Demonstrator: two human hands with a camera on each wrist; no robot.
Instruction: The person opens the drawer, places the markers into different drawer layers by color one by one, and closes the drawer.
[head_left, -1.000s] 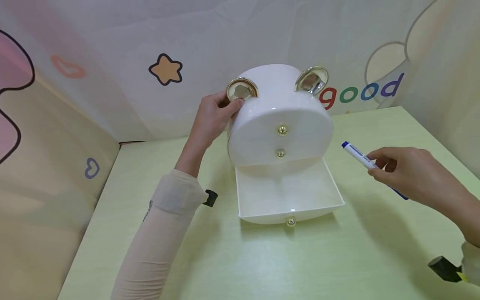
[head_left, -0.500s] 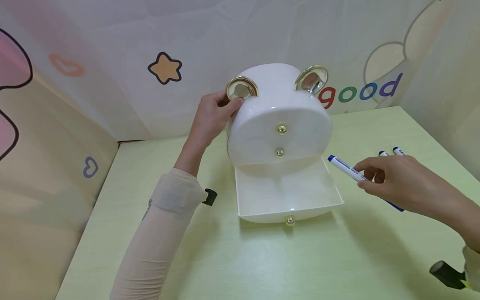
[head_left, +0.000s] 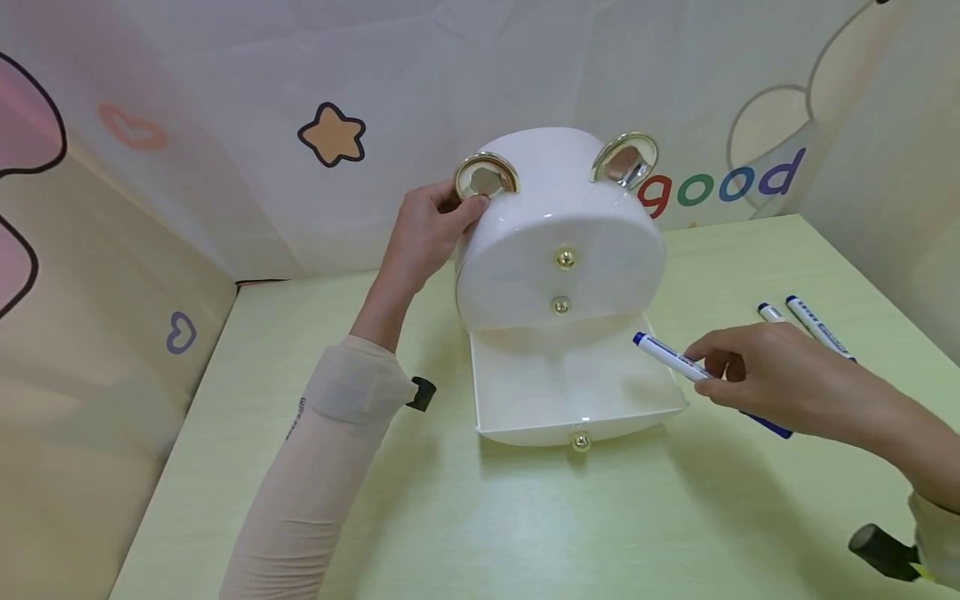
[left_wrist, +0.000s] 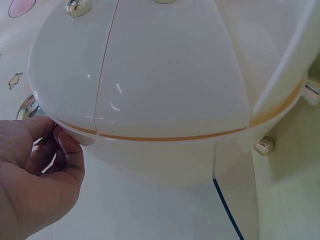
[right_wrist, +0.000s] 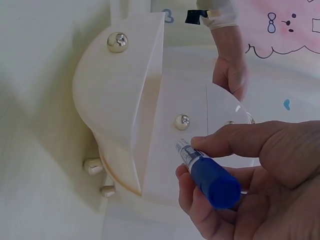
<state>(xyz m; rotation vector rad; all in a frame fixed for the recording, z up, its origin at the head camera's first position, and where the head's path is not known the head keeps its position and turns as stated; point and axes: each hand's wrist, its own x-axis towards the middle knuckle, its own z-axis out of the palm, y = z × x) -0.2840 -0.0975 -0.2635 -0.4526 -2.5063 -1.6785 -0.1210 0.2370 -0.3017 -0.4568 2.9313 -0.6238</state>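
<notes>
A glossy white drawer box (head_left: 510,275) with gold ears and round knobs stands on the table in the head view. Its bottom drawer (head_left: 551,392) is pulled out, and its visible floor is bare. My left hand (head_left: 427,233) pinches the base of the box's left ear (head_left: 483,179); the left wrist view shows thumb and fingers at the box's edge. My right hand (head_left: 780,367) holds a white marker (head_left: 667,357) with blue ends between thumb and fingers, its front end over the drawer's right side. A blue marker end (right_wrist: 217,187) faces the right wrist camera.
To the right, partly behind my right hand, two more white-and-blue markers (head_left: 821,325) lie on the pale green table (head_left: 525,533). A printed backdrop (head_left: 247,192) stands behind and to the left of the table.
My right hand has moved left and down with the marker, bringing its front end over the drawer. Two markers on the table have come into sight behind it. My left hand has stayed at the ear.
</notes>
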